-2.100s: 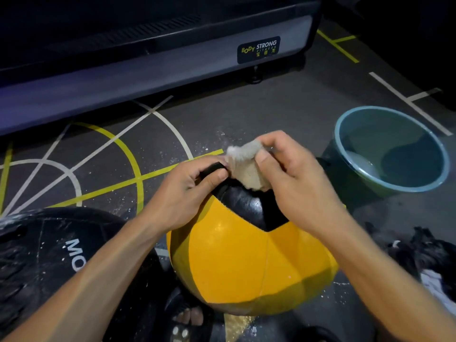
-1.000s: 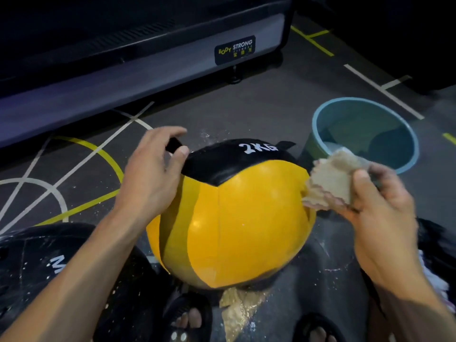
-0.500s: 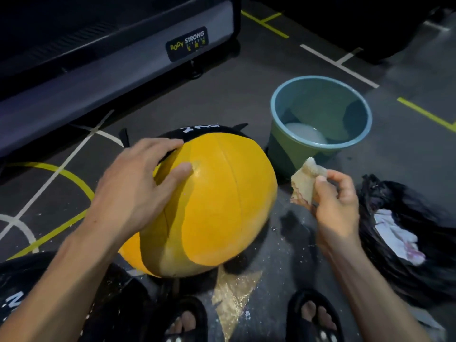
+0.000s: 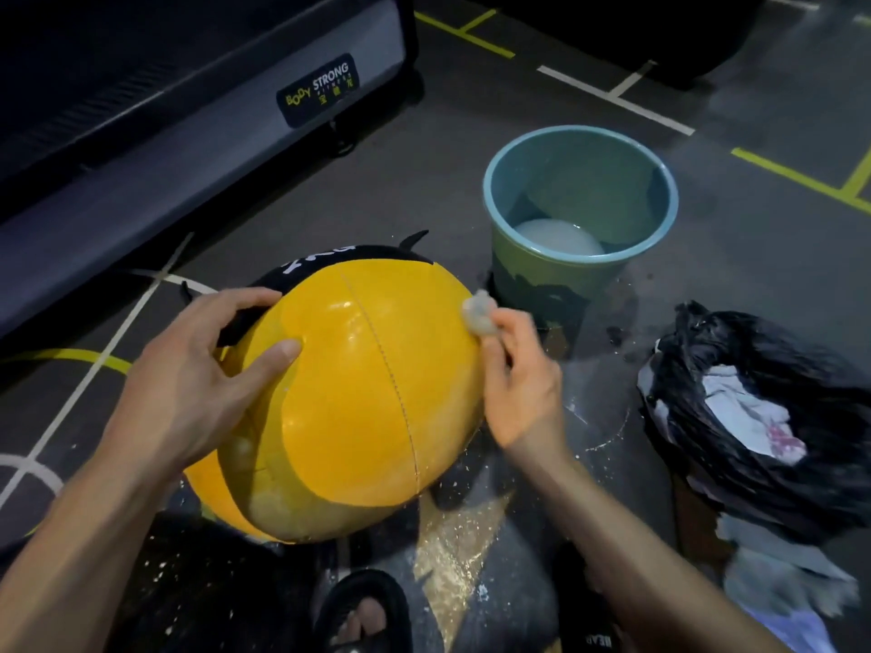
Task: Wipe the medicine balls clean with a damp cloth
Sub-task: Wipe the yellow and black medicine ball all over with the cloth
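The round yellow-and-black leather medicine ball (image 4: 358, 393) is being steadied between both hands — the left hand (image 4: 198, 384) spread open on it, a small pale damp cloth (image 4: 480, 315) being pinched against its side by the right hand (image 4: 521, 384).

"BODY STRONG" on machine label (image 4: 318, 89); ball txt unreadable.

Dim room, light from above glaring off my yellow ball (image 4: 358, 384); corners dark, my cloth (image 4: 480, 315) motion-blurred, wide-angle bend at edges.
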`<state>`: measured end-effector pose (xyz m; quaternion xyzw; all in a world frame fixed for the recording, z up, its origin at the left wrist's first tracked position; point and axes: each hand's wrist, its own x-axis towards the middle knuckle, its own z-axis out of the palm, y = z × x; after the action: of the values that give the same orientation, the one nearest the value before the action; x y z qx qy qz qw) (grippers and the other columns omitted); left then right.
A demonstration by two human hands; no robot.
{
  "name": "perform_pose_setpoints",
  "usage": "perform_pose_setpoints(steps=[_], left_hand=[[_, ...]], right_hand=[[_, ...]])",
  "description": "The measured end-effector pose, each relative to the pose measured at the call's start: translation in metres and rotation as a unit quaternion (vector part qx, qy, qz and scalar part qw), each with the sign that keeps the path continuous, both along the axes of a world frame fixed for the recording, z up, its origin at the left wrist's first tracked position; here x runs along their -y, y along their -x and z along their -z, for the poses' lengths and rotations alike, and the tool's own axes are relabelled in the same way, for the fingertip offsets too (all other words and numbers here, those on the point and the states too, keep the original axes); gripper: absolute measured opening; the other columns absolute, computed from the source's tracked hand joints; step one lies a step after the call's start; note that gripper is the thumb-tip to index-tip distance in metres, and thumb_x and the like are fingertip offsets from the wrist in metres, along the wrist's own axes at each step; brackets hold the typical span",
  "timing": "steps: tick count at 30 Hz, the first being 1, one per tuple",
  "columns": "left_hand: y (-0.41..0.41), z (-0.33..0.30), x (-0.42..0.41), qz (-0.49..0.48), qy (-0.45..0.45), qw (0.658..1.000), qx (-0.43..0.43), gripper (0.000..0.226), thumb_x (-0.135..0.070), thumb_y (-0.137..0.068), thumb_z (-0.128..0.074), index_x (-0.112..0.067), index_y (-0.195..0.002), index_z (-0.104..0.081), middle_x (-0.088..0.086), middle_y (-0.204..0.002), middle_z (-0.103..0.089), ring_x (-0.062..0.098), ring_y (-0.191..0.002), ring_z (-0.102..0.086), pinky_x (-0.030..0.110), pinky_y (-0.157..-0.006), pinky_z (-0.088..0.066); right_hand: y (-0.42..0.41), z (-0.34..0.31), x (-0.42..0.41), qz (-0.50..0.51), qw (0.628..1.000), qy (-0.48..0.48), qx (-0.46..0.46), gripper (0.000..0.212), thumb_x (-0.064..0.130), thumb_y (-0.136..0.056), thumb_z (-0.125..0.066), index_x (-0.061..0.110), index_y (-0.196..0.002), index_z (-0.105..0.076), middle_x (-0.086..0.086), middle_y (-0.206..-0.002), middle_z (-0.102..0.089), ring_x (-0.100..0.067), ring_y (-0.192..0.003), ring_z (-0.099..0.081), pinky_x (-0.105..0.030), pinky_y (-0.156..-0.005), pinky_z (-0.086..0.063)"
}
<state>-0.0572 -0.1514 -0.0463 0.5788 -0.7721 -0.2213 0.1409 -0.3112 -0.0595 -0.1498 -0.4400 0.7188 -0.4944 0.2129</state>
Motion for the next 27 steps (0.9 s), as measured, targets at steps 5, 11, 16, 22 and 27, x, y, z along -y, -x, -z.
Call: perform_pose_setpoints(steps=[5, 11, 16, 22, 27], left_hand=[[-0.005, 0.003, 0.0, -0.003, -0.01, 1.0, -0.023, 0.058, -0.059, -0.082, -0.061, -0.046, -0.138, -0.051, -0.021, -0.134, -0.045, 0.008, -0.121, -0.045, 0.044, -0.089, -0.042], [-0.013, 0.006, 0.001, -0.008, -0.027, 1.0, -0.014, 0.061, -0.06, -0.08, -0.06, -0.045, -0.137, -0.05, -0.015, -0.14, -0.049, 0.01, -0.126, -0.045, 0.046, -0.091, -0.043], [-0.018, 0.007, 0.002, -0.019, -0.037, 0.999, -0.027, 0.057, -0.059, -0.078, -0.061, -0.05, -0.133, -0.049, -0.011, -0.142, -0.049, 0.01, -0.127, -0.043, 0.047, -0.093, -0.042], [-0.028, 0.006, 0.008, -0.034, -0.062, 0.996, -0.06, 0.049, -0.053, -0.075, -0.065, -0.056, -0.122, -0.051, -0.018, -0.135, -0.047, 0.008, -0.128, -0.04, 0.046, -0.094, -0.04], [-0.04, 0.005, 0.024, -0.024, -0.084, 0.991, -0.099, 0.039, -0.04, -0.082, -0.068, -0.056, -0.114, -0.052, -0.037, -0.117, -0.048, 0.005, -0.126, -0.041, 0.04, -0.095, -0.036]], right_hand=[[-0.031, -0.026, -0.018, -0.131, 0.983, 0.118, -0.057, 0.026, 0.008, -0.107, -0.049, 0.008, -0.131, -0.06, -0.001, -0.134, -0.066, -0.008, -0.111, -0.068, -0.017, -0.09, -0.056], [0.003, -0.002, 0.019, -0.021, 0.998, 0.035, -0.048, 0.016, 0.018, -0.107, -0.054, 0.023, -0.118, -0.063, 0.016, -0.112, -0.072, 0.007, -0.082, -0.064, -0.02, -0.07, -0.054], [-0.011, -0.017, 0.013, -0.037, 0.998, 0.031, -0.04, 0.02, 0.021, -0.105, -0.056, 0.022, -0.123, -0.066, 0.005, -0.118, -0.075, -0.001, -0.087, -0.07, -0.006, -0.073, -0.048], [0.006, -0.002, 0.028, -0.018, 0.999, -0.018, -0.02, 0.016, 0.022, -0.104, -0.057, 0.023, -0.117, -0.066, 0.013, -0.097, -0.074, 0.002, -0.072, -0.059, -0.02, -0.069, -0.049], [-0.009, -0.002, 0.02, 0.004, 0.999, -0.038, 0.021, 0.015, 0.024, -0.103, -0.059, 0.026, -0.116, -0.067, 0.013, -0.104, -0.076, -0.006, -0.092, -0.069, -0.033, -0.08, -0.055]])
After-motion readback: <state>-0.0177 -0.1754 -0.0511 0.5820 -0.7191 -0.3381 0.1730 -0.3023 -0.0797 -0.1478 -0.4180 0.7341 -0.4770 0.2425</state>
